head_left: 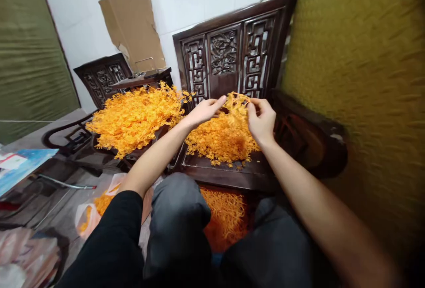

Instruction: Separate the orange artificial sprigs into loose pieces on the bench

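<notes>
An orange sprig [237, 102] with thin stems and small leafy tips is held up between my two hands. My right hand [262, 117] pinches its upper right end between thumb and fingers. My left hand [207, 110] touches its left side, with the fingers close together; the fingertips are partly hidden. Just below lies a pile of similar orange sprigs [219, 142] on the dark wooden seat [226, 176]. A larger orange heap [133, 117] rests further left, beyond my left forearm.
A carved chair back [224, 58] stands behind the pile. Between my knees is a container of orange strands [226, 210]. A plastic bag [91, 219] with orange pieces sits at lower left. Cardboard [133, 22] leans on the wall; a yellow-green surface [358, 67] rises at right.
</notes>
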Demonstrator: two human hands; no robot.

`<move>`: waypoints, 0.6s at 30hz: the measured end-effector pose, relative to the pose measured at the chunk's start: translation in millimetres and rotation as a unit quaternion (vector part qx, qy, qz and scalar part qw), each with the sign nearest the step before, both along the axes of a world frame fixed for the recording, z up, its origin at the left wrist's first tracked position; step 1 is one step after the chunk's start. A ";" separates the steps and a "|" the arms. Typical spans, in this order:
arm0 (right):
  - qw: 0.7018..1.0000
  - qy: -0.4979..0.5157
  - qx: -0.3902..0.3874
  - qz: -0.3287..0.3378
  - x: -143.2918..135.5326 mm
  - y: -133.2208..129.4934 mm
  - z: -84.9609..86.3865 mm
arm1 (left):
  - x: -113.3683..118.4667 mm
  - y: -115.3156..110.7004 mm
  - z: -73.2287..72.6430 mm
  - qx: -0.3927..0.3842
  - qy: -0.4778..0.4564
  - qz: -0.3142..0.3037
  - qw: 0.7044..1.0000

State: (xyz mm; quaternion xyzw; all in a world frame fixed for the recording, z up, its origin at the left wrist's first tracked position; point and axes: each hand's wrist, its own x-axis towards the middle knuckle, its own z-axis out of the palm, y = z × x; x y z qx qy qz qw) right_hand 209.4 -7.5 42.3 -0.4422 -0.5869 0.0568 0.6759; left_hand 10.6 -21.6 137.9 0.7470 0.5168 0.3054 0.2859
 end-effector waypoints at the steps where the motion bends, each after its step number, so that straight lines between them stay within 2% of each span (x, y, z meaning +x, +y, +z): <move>1: 1.000 -0.018 -0.010 0.014 1.9 -4.5 -3.1 | 5.7 7.9 -4.6 -0.057 -0.053 -0.006 0.997; 3: 0.996 -0.057 -0.037 0.056 5.8 -10.0 -8.1 | 12.8 23.1 -12.3 -0.125 -0.140 -0.028 0.982; 5: 0.987 -0.093 -0.069 0.110 7.9 -10.7 -11.5 | 16.3 34.8 -17.3 -0.080 -0.199 -0.032 0.976; 7: 0.980 -0.088 -0.090 0.152 6.5 -9.1 -12.7 | 18.0 40.4 -18.9 -0.014 -0.217 -0.030 0.976; 9: 0.977 -0.025 -0.105 0.186 0.3 -8.0 -11.5 | 18.7 39.3 -17.4 0.031 -0.191 -0.040 0.980; 12: 0.960 0.083 -0.130 0.234 -16.3 -9.1 -6.7 | 18.2 29.4 -12.1 0.101 -0.100 -0.050 0.989; 14: 0.954 0.131 -0.122 0.242 -28.6 -9.4 -3.8 | 16.8 22.4 -10.3 0.148 -0.045 -0.051 0.987; 16: 0.956 0.162 -0.096 0.227 -38.1 -8.1 -2.4 | 14.6 18.3 -12.9 0.161 -0.028 -0.053 0.985; 18: 0.957 0.171 -0.084 0.217 -43.1 -6.0 -2.8 | 11.5 17.3 -20.4 0.136 -0.031 -0.050 0.989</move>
